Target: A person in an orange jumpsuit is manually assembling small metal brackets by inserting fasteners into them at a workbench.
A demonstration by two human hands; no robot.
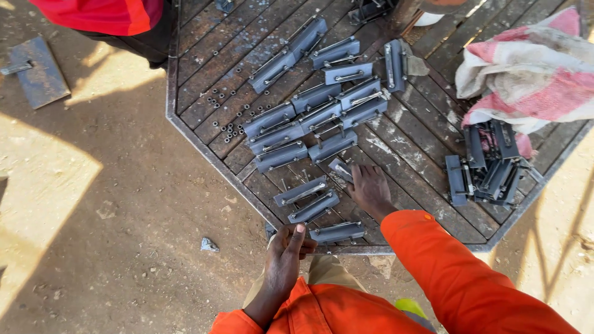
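Many grey metal brackets with bolts lie on an octagonal wooden table (pixel 204 68). My right hand (pixel 369 187), in an orange sleeve, reaches onto the table and rests its fingers on a small grey bracket (pixel 340 169). My left hand (pixel 286 250) is at the table's near edge, fingers curled, touching the left end of a bracket (pixel 338 232) that lies along that edge. Whether it grips anything I cannot tell. Two more brackets (pixel 307 200) lie just beyond my left hand.
A cluster of brackets (pixel 312 111) fills the table's middle, with several small nuts (pixel 234 128) to its left. A darker pile of brackets (pixel 489 167) and a pink-and-white cloth (pixel 532 71) sit at the right. A person in red (pixel 105 15) stands at the top left. A metal plate (pixel 38 71) lies on the dirt.
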